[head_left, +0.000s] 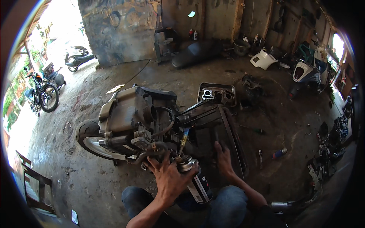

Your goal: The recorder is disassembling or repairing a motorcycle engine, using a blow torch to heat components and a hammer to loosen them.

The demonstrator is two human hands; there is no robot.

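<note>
My left hand [169, 176] grips a black gas canister [199, 186] with a brass torch head [182, 146], tilted toward a scooter's engine assembly [123, 112], with a bluish flame at the nozzle. The assembly has a rear wheel [85, 135] and hoses. My right hand [224, 159] is closed beside a dark, long metal tray [239, 154] right of the engine; whatever it holds is too dark to make out. A smaller parts tray [216, 85] with metal engine pieces lies behind.
Motorbikes [47, 95] stand at the left doorway, a scooter [308, 76] at the back right. A seat [195, 53], white panel [262, 60], spray can [279, 153] and socket tool [261, 159] lie on the floor. Parts pile up at right [323, 148]; a wooden bench [36, 186] is lower left.
</note>
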